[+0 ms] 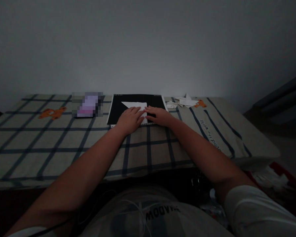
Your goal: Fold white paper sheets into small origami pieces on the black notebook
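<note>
A folded piece of white paper [134,104] lies on a black sheet with white edges and punched holes [116,110]. Its pointed corner reaches out to the left. My left hand [130,121] rests on the paper with its fingers stretched out, covering much of the lower left part. From the other side, my right hand [158,115] touches the paper's right edge with its fingertips. Its fingers are extended and slightly apart. Neither hand grips anything that I can see.
A phone-like object [88,106], blurred into blocks, is at the left. Folded white paper pieces [187,101] lie to the right of the black sheet. A checked cloth [71,140] covers the table, which meets a plain wall [143,46]. A red container [283,174] stands below at the right.
</note>
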A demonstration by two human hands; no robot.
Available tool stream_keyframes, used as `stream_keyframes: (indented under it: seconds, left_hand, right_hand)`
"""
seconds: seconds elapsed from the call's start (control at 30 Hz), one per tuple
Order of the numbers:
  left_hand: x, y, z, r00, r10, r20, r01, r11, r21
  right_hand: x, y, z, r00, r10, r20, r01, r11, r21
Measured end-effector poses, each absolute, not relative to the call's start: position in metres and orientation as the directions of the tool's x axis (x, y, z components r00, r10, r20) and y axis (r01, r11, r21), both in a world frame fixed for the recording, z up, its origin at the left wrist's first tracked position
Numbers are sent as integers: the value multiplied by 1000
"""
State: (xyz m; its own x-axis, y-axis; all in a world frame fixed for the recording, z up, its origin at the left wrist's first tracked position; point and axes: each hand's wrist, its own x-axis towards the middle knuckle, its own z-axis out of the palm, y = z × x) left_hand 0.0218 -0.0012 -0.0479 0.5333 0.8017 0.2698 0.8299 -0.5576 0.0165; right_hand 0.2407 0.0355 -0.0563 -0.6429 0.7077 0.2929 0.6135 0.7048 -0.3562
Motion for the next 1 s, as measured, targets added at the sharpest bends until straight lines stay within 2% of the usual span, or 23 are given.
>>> stream_keyframes:
  seconds: [0.4,0.77,1.0]
  left_hand:
    - [23,-4,-47,538,799,268,830,-558,-4]
    - [20,2,-52,550,789,274,813,-581,43]
    - [19,3,-52,542,801,254,816,-574,71]
  right_hand:
    - [243,39,-61,-656,700,282,594,710,-379]
    - [245,38,-59,-671,685,285,564,721,-403]
    - [244,34,-55,-679,700,220,602,703,-378]
